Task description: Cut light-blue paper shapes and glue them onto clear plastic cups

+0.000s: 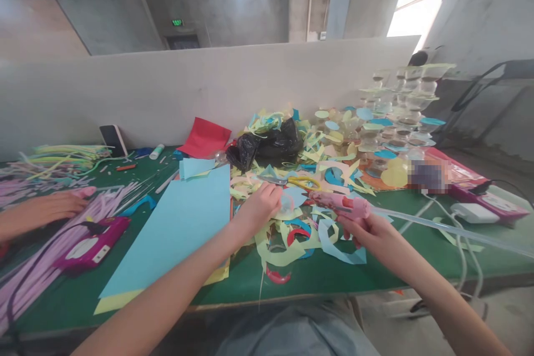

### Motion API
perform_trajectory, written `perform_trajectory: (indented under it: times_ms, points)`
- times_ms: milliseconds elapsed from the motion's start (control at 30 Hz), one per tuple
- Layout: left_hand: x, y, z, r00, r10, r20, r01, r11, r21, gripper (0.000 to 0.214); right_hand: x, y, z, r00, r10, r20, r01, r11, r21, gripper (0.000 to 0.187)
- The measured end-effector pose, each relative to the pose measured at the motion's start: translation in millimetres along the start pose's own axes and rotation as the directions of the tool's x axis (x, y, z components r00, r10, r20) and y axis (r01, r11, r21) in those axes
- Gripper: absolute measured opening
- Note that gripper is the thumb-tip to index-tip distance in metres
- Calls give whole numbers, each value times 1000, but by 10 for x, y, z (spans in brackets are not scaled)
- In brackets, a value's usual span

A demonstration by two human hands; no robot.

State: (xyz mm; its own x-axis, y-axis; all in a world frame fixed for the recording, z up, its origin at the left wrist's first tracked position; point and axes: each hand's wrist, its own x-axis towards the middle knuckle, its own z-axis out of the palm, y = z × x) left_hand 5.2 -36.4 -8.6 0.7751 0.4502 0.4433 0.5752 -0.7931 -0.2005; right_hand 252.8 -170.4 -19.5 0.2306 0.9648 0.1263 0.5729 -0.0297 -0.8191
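Note:
Near the middle of the table, my left hand (263, 206) is closed, fingertips pinched on a small clear plastic cup (287, 204). A round piece of light blue paper (297, 196) is beside the cup. My right hand (369, 231) is wrapped around a pink hot glue gun (354, 207), whose tip points left toward the cup. From the back of the gun a long translucent glue stick (450, 228) runs off to the right. Just beyond my hands lie yellow-handled scissors (304, 181). Cut paper rings and scraps (287, 253) lie under and around both hands.
Blue paper sheets (175, 228) lie left of my left arm. Behind the scraps is a black plastic bag (271, 147). Tiers of clear cups (406, 105) stand at right, near a purple power strip (492, 203) with cables. Another person's hand (54, 206) is at far left.

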Motion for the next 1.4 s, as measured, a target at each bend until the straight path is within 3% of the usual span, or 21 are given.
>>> perform_trajectory:
  times_ms: [100,233,367,733,1400]
  points:
    - [-4,-4,13,996,-91,-5,88,977,-196,19,8,-8,39,996,66,61,-67,998,18,52]
    - [4,15,-27,958,-269,102,284,829,-483,15,-4,-40,53,995,54,87,-58,997,47,52]
    - [23,62,-91,931,-292,218,365,728,-581,18,-5,-47,65,997,47,66,-51,997,57,52]
    - [30,98,-80,948,-245,201,317,729,-607,26,6,-75,73,993,102,61,-101,995,-19,54]
    - [18,104,-77,953,-227,202,304,729,-614,29,34,-45,79,995,68,78,-66,997,-28,54]
